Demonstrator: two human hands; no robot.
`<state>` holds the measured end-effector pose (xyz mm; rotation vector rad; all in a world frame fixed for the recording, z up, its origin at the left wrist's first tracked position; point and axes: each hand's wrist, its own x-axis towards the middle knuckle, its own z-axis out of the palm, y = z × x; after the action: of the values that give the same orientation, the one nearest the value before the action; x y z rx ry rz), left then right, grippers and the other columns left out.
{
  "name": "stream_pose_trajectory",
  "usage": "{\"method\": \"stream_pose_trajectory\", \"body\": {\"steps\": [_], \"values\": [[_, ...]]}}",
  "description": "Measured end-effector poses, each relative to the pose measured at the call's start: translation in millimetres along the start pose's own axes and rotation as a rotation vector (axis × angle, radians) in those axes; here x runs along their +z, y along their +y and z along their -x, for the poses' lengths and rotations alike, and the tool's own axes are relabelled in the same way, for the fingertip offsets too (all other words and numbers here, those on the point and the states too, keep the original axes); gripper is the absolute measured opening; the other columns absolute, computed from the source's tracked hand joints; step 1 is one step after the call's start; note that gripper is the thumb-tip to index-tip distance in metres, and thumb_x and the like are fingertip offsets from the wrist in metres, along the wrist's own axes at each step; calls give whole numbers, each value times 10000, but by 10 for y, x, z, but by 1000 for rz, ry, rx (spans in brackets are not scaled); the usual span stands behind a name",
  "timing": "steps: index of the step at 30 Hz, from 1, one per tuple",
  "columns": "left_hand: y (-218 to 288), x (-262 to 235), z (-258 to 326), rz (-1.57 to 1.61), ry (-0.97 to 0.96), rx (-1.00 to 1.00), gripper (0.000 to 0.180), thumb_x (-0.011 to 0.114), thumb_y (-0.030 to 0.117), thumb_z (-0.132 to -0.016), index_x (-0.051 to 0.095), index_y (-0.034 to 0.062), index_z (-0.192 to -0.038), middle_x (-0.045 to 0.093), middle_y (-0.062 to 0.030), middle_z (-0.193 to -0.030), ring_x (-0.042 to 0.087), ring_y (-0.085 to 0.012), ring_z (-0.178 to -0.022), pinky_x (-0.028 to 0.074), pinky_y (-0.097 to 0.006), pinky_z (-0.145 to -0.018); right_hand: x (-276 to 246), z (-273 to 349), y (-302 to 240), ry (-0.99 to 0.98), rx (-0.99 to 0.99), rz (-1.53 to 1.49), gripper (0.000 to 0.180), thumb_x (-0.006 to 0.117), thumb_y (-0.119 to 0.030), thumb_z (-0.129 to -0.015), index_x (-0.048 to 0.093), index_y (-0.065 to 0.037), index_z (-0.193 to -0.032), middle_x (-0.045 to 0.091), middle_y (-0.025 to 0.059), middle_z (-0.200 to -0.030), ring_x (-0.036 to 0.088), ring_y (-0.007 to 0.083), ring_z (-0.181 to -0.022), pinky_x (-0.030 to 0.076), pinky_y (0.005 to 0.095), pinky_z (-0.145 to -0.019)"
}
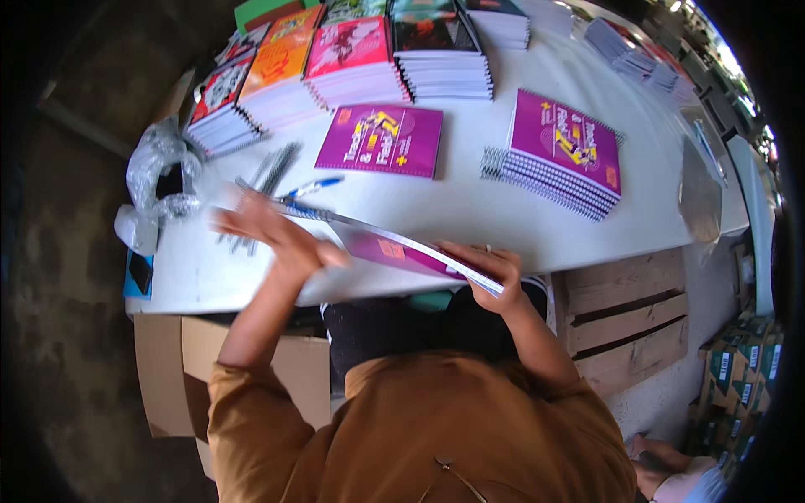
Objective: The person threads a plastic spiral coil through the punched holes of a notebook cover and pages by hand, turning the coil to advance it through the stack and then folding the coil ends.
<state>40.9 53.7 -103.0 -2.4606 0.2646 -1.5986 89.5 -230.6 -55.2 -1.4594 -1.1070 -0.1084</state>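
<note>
My right hand (493, 272) grips a thin purple-covered booklet (394, 250), tilted on edge above the near side of the table. A spiral binding coil (306, 211) sits at the booklet's left end and sticks out past it. My left hand (272, 230) is beside this coil, smeared by motion, its thumb apart from the stretched fingers; whether it touches the coil is hard to see. Beyond lies a purple booklet (381, 141). To the right stands a stack of purple spiral-bound notebooks (566, 142). Loose coils (277, 168) and a blue-and-white pen (314, 186) lie near my left hand.
Stacks of bound notebooks, including orange (281, 50) and pink (350, 46) ones, line the table's far side. Crumpled clear plastic (159, 172) lies at the left edge. Below are a cardboard box (163, 373) and a wooden pallet (629, 323). Another person's hand (658, 457) shows lower right.
</note>
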Motion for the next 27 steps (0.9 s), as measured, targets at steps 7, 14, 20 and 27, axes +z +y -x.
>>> {"method": "stream_pose_trajectory", "body": {"steps": [7, 14, 20, 27], "values": [[445, -491, 1, 242, -240, 147, 1126, 349, 797, -719, 159, -111, -1357, 222, -286, -1409, 44, -481, -1325, -140, -595, -1011, -54, -28, -39, 64, -141, 110, 362, 633, 18, -719, 628, -8, -1080, 653, 145, -1016, 653, 266, -895, 504, 327, -790], [484, -543, -96, 299, -174, 327, 1015, 287, 763, -777, 221, -62, -1364, 327, -339, -1303, 197, -528, -1262, 51, -573, -1050, -126, -5, 3, 69, -195, 142, 324, 668, -23, -726, 640, 5, -1047, 651, 153, -1008, 654, 267, -871, 524, 324, -750], [283, -213, -263, 354, -128, -73, 1023, 334, 758, -770, 92, 5, -1419, -45, -254, -1468, -17, -483, -1331, -42, -595, -1044, -5, -16, -22, 32, -235, 102, 377, 680, -33, -713, 629, -19, -1086, 653, 143, -1006, 657, 247, -869, 524, 330, -745], [-245, -93, 84, 933, -440, -102, 1040, 366, 763, -755, 88, 20, -1428, 83, -237, -1469, 95, -422, -1347, 58, -545, -1074, 44, -15, -32, 17, -225, 92, 388, 669, -23, -720, 614, -21, -1103, 640, 118, -1065, 654, 237, -874, 525, 322, -740]]}}
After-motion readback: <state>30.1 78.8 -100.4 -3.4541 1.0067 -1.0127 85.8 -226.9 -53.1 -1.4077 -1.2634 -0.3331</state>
